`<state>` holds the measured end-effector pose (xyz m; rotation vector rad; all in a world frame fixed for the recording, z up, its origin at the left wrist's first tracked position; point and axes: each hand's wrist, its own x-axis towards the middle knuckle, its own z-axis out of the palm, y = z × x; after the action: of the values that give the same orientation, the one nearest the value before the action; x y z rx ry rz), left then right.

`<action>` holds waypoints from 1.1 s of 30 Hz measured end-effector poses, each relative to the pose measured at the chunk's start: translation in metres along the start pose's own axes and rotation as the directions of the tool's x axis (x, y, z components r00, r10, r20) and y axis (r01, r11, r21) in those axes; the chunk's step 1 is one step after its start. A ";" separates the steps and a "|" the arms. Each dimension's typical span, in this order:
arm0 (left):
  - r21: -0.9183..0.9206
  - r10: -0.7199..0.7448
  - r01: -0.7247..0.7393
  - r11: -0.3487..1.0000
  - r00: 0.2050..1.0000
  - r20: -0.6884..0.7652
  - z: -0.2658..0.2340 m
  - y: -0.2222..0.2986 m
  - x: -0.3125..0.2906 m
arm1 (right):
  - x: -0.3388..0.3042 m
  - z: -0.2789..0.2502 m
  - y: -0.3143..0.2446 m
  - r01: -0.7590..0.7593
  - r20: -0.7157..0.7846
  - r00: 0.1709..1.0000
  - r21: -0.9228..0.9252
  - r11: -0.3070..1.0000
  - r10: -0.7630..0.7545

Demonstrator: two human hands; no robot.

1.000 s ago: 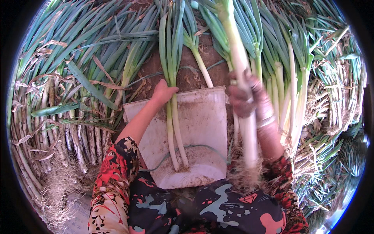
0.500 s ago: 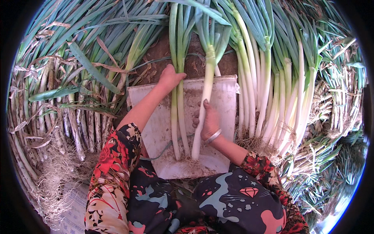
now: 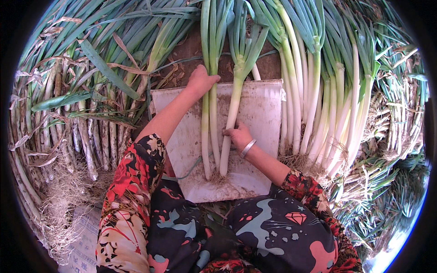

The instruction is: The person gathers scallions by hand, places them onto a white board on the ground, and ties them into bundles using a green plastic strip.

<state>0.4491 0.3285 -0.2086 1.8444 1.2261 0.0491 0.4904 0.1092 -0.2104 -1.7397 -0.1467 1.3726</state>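
My left hand [image 3: 201, 82] is closed around two slim green onions [image 3: 205, 123] just below their leaves. Their white stalks run down over a soil-smudged white board [image 3: 261, 109] that leans toward my lap. Lower on the board, my right hand [image 3: 240, 137] grips a thicker green onion [image 3: 235, 98] midway along its white stalk. This stalk tilts slightly, its root end close beside the other two. The roots of all three gather near the board's lower edge. A thin blue-green string [image 3: 193, 167] curves across the board's left side.
Dirty, unpeeled green onions [image 3: 68, 123] with brown leaves are heaped on the left. Clean white-stalked green onions [image 3: 314, 100] lie fanned out to the board's right. Further bundles [image 3: 398, 118] line the far right. Brown soil [image 3: 186, 54] shows beyond the board.
My right hand has brought the thick green onion left, its root end now beside the two slim ones. The left hand keeps its hold.
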 end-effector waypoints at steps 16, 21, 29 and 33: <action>0.021 0.008 -0.008 1.000 1.000 0.010 0.002 0.007 0.000 | 0.003 0.003 -0.012 -0.151 0.151 0.971 -0.217 0.965 0.186; 0.037 -0.006 0.006 0.999 1.000 -0.012 0.000 0.005 -0.005 | -0.011 0.002 -0.005 0.292 -0.060 0.849 -0.774 0.561 -0.525; -0.009 0.014 -0.014 1.000 1.000 0.005 -0.001 -0.001 -0.004 | -0.009 -0.008 -0.019 0.266 0.024 0.944 -0.642 0.719 -0.329; -0.047 -0.003 0.006 0.999 0.999 0.052 -0.003 -0.001 0.000 | 0.011 -0.006 -0.009 0.356 0.144 0.907 -0.763 0.540 -0.395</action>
<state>0.4471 0.3299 -0.2072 1.7914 1.1834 0.0266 0.5033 0.1172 -0.2126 -2.2433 -1.1964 0.9721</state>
